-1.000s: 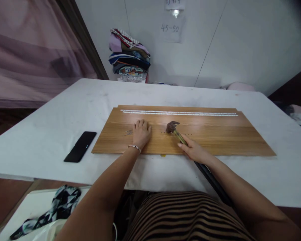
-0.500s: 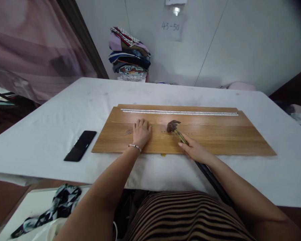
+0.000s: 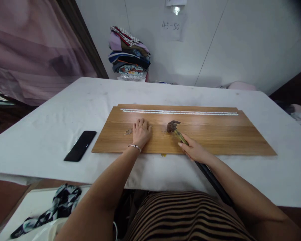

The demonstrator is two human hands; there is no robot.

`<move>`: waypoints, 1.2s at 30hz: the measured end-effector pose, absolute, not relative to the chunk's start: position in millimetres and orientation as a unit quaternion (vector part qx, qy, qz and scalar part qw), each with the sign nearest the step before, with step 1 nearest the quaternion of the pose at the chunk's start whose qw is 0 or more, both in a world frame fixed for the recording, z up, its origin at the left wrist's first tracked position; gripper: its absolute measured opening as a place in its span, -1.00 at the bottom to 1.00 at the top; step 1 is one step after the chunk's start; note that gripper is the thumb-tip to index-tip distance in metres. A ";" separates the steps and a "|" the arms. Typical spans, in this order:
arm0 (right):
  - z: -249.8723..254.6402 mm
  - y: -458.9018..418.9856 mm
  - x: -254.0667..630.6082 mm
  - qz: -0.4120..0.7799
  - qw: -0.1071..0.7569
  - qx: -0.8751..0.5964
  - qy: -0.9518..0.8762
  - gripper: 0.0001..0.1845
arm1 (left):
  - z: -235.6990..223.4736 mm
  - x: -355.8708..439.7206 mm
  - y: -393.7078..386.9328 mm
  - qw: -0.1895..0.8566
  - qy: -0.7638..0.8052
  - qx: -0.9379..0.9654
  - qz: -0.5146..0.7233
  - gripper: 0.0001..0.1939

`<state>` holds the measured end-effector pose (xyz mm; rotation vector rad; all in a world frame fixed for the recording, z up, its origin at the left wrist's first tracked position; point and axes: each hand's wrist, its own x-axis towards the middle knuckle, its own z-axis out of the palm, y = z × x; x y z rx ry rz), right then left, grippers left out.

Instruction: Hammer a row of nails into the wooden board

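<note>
Wooden and flat on the white desk (image 3: 47,124), the board (image 3: 223,130) seems best steadied by the left hand (image 3: 141,131), spread flat (loose nails (image 3: 128,132) lie just beside it) and clear of the hammer (image 3: 171,126), whose handle (image 3: 181,137) the right hand (image 3: 197,150) holds in a snug grip.

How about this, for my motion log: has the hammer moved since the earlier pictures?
No: against the wooden board, the hammer shows no visible shift either way.
</note>
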<state>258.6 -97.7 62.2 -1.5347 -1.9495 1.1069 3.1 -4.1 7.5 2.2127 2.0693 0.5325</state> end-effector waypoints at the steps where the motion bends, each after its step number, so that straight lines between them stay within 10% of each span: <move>1: 61.7 -97.6 258.6 0.404 0.212 -0.556 -0.694 -0.32 | 7.7 3.2 -4.2 0.033 0.672 0.719 0.173 -0.70; 36: 63.7 -98.2 258.8 0.398 0.239 -0.553 -0.691 -0.33 | 4.7 1.7 -3.0 0.022 0.665 0.727 0.171 -0.68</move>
